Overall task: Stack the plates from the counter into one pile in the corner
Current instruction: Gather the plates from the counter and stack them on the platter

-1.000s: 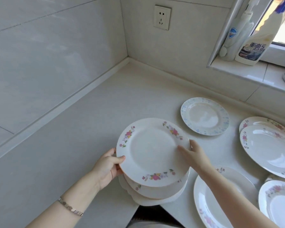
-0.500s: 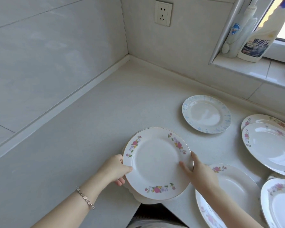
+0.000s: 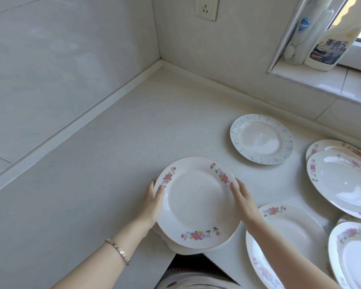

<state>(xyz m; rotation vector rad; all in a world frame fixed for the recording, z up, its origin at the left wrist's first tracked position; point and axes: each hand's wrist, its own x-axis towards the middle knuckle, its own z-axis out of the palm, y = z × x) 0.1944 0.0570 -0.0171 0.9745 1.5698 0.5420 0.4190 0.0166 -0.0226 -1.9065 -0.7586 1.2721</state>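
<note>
Top plate (image 3: 196, 203) white, pink/yellow/purple flower sprays on rim, thin gold edge; right plates (image 3: 342, 184) white with pink florals too. Far plate (image 3: 261, 139) white with pale blue flower-speckle border. Table (image 3: 92, 184) off-white, faint speckle; wall tiles (image 3: 50, 69) pale grey-white; bracelet (image 3: 118, 250) silver; bottle (image 3: 331, 44) white, dark label with white lettering.

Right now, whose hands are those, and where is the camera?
No machine here: a person wears a camera on the head, looking down, so you see their own arms. The left hand and right hand grip the sides of a stack of plates near the front edge of the counter; the top one has pink flowers. To the right, more plates lie on the counter: a blue plate and several flowered plates. Two bottles stand on the windowsill.
</note>
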